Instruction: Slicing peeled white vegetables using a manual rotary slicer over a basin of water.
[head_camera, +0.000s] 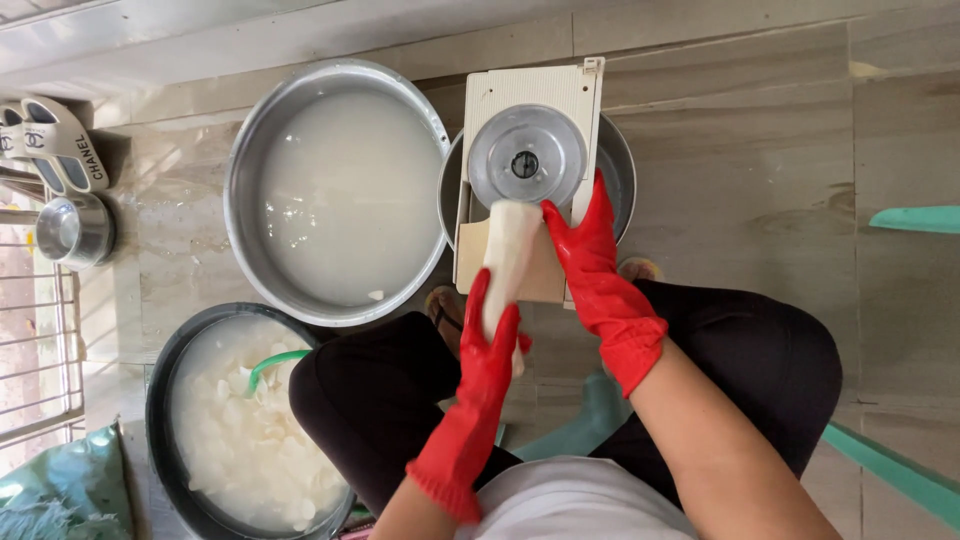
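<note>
- Firmly, the left hand (488, 335), in a red rubber glove, is clasping a long white peeled root (508, 255), pressing its tip toward the round steel blade disc (527, 156).
- The right hand (585, 240), gloved too, is bracing the cream plastic slicer board (500, 95); fingers are best kept off the disc.
- Alongside, a wide steel basin of cloudy water (335, 190) is sitting on the floor.

Single head view, steeply downward, apparently close above lap.

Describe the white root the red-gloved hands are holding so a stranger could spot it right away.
Find the big metal basin of cloudy water; right of it a cream slicer board with a round metal disc lies over a smaller bowl. The white root rests on that board, gripped by the left hand. Unlike the cut white pieces, it is one long whole piece.
</note>
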